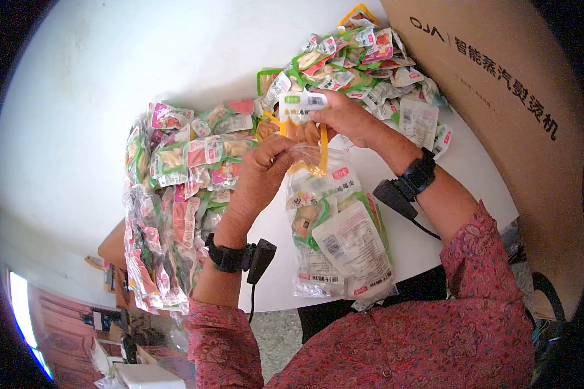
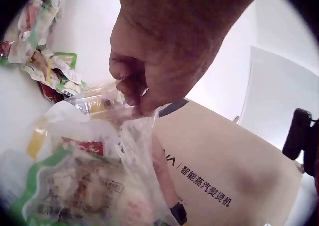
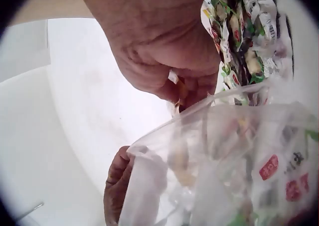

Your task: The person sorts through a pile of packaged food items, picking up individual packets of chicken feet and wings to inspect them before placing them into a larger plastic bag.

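My left hand [image 1: 256,178] pinches the rim of a clear plastic bag [image 2: 142,136] between thumb and fingers. Inside the bag are several sealed food packets, one with its white printed back [image 1: 350,243] facing up, others edged in green. With my right hand [image 1: 347,120] I grip a food packet [image 1: 303,131] by its white upper end. That packet has orange-yellow edges and brown pieces showing through; its lower end overlaps the bag's mouth. In the right wrist view the fingers of my right hand [image 3: 159,51] curl at the packet, which is mostly hidden behind the bag film.
Filled bags of packets [image 1: 194,155] lie stacked at the left of the white table [image 1: 272,249]. A loose heap of packets [image 1: 350,61] lies at the back right. Beside the table's right edge stands a large cardboard box [image 1: 499,71]. A white wall [image 1: 91,84] is behind.
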### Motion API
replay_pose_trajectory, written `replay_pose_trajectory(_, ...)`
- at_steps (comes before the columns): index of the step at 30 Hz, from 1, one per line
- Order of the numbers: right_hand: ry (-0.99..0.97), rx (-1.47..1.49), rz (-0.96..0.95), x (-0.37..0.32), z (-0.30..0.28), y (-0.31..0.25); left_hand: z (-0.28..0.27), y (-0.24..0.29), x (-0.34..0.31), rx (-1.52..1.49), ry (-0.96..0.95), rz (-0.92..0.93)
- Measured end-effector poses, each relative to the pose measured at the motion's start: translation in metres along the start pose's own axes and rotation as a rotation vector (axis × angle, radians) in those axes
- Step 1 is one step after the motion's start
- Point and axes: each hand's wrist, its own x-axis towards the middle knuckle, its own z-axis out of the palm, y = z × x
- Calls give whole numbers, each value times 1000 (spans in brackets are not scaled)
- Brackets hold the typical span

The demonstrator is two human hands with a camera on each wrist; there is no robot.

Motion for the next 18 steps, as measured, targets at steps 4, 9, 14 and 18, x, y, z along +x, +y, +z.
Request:
replay_pose_trajectory(4,-137,-40,87,-4,-7,-12,0,5,0,19,2,-20)
replay_pose_trajectory(9,-254,-159,67,-4,-13,-17,0,2,2,191,-3,48)
replay_pose_trajectory(14,-341,-385,73,-11,-8,-28,4,1,3,216,41,46)
replay_pose_trajectory(18,-254,-430,-22,0,-22,-19,7,0,2,165,71,90)
